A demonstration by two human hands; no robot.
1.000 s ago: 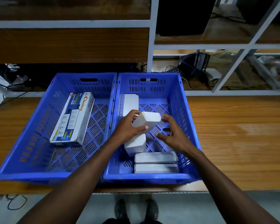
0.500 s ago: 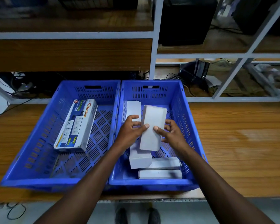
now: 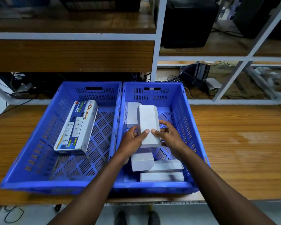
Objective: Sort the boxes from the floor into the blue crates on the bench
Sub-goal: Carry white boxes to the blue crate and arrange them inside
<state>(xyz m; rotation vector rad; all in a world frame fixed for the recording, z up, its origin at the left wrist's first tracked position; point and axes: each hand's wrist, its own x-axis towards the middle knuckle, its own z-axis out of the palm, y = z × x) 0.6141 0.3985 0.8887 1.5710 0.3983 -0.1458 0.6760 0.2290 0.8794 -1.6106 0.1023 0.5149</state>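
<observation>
Two blue crates stand side by side on the wooden bench. The left crate (image 3: pixel 39 143) holds one printed power-strip box (image 3: pixel 76 127). Over the right crate (image 3: pixel 185 114) both hands hold a plain white box (image 3: pixel 148 124) lengthwise. My left hand (image 3: pixel 133 140) grips its near left edge with the thumb on top. My right hand (image 3: pixel 167 135) grips its near right edge the same way. Below it lie other white boxes: one long box (image 3: pixel 131 114) along the left wall, its near end (image 3: pixel 142 161) showing under my hands, and two flat ones (image 3: pixel 162 176) at the front.
The wooden bench (image 3: pixel 242 151) stretches bare to the right of the crates. White metal shelving (image 3: pixel 154 46) rises behind, with dark equipment, cables and a bag (image 3: pixel 195 75) on the lower shelf. My shoes (image 3: pixel 136 216) and a cable show on the floor below the bench edge.
The held white box has turned from tilted crosswise to lengthwise and flat, and has moved slightly toward the back of the right crate. Both hands stayed on it.
</observation>
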